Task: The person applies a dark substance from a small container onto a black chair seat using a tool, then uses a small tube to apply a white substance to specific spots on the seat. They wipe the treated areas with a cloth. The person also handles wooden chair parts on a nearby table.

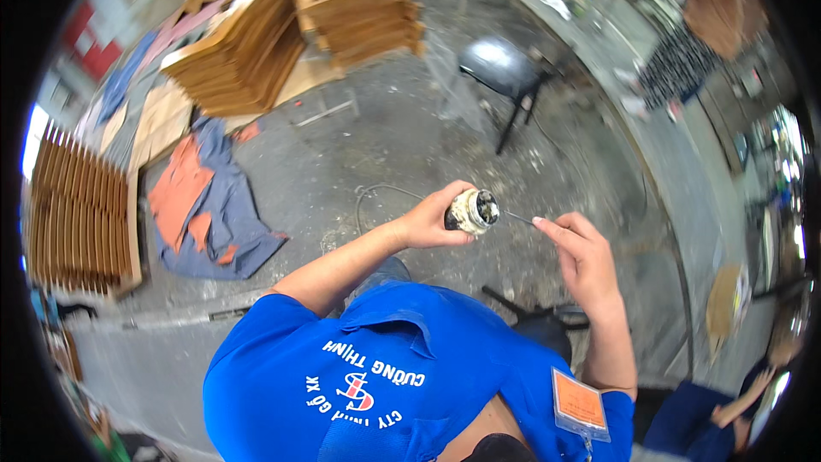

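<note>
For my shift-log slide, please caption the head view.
Left grip holds a smeared, cream-coloured round open jar; right grip holds a thin grey rod near its mouth.

Smeared jar (473,211) in left grip (430,218)

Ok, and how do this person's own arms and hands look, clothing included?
The left hand and right hand are ungloved, and the forearms are uncovered. The short sleeves belong to a bright blue shirt with white lettering around a red-and-white emblem. An orange badge in a clear holder hangs beside the right sleeve.
</note>
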Demonstrator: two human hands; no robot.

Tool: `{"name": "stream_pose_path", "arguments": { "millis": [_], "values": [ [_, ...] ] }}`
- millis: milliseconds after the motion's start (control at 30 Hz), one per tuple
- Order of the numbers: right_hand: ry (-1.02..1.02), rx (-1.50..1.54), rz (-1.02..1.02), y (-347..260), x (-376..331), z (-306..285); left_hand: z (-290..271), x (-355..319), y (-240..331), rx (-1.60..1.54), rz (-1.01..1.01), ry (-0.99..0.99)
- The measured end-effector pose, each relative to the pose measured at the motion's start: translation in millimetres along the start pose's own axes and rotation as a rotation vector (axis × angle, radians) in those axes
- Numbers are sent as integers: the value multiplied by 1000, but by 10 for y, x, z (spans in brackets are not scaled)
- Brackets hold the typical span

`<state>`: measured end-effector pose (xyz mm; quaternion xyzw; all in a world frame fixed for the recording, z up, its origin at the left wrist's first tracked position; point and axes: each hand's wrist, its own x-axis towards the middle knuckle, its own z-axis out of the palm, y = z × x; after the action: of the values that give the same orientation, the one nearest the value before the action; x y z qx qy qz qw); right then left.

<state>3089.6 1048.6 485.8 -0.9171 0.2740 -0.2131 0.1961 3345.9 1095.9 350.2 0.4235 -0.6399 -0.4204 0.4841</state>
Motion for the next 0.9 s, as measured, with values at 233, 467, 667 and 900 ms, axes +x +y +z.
{"name": "stream_pose_path", "arguments": {
  "millis": [233,467,667,900],
  "values": [
    [-516,588,395,507,1230,993,-1067,-335,-298,83,25,302],
    [-404,869,368,520,2310,1712,-2111,-514,-379,59,-178,474],
    [-762,878,203,470,3140,2337,-2227,-558,-527,4,-172,806],
    [-619,1224,122,504,3868,2600,-2312,-567,-365,-20,-252,1044]
  ]
}}
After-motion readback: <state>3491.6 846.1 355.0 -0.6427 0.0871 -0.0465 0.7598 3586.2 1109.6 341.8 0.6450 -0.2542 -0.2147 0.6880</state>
